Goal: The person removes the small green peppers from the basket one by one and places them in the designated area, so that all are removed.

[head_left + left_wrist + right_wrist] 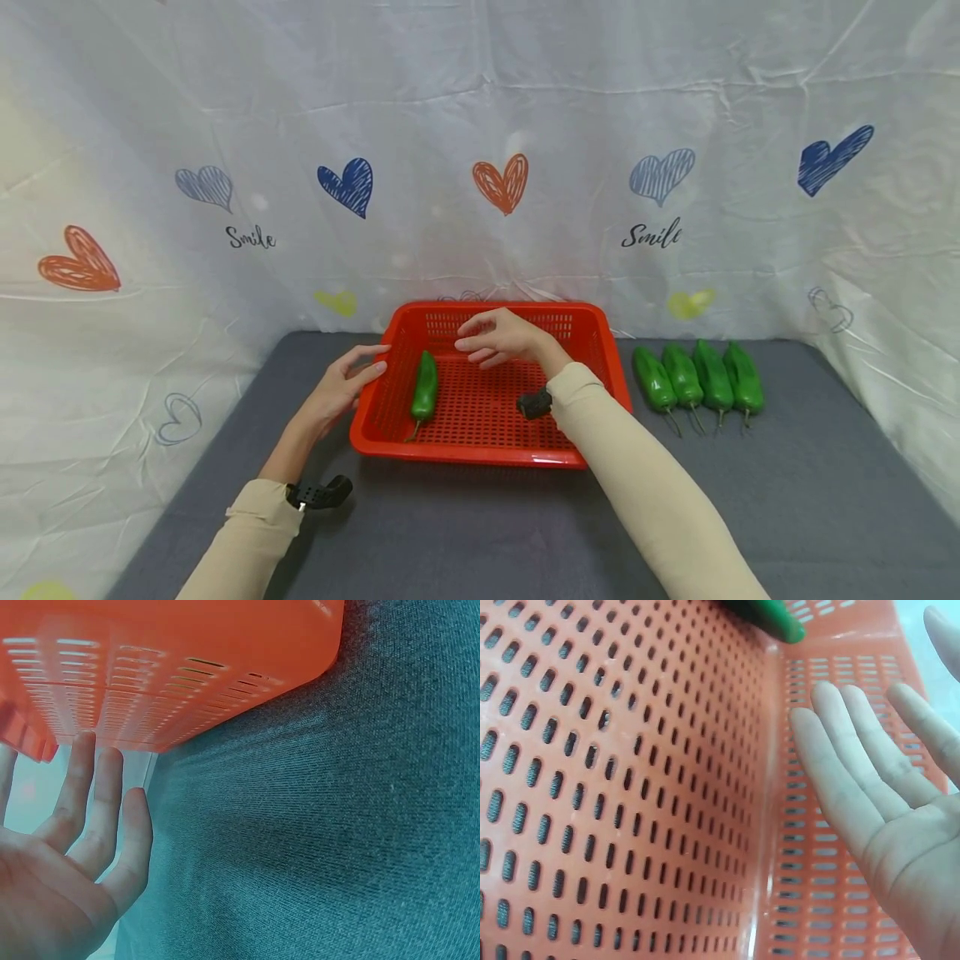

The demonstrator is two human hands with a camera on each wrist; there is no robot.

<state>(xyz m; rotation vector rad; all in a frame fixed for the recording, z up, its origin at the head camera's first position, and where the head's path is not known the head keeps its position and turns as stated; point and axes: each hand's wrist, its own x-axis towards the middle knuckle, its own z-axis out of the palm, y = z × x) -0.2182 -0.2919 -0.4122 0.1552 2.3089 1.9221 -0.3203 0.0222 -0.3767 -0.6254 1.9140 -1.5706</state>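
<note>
A red perforated plastic basket stands on the dark grey table. Inside it, near the left wall, lies one green pepper, its stem toward the front; its tip also shows in the right wrist view. My left hand is at the basket's left rim, fingers extended; in the left wrist view the fingers lie along the outer wall, and whether they press on it I cannot tell. Above the basket's inside hovers my right hand, fingers loosely spread, with nothing in it, right of the pepper.
Several green peppers lie side by side on the table to the right of the basket, stems toward the front. A white cloth printed with hearts hangs behind the table and along its sides.
</note>
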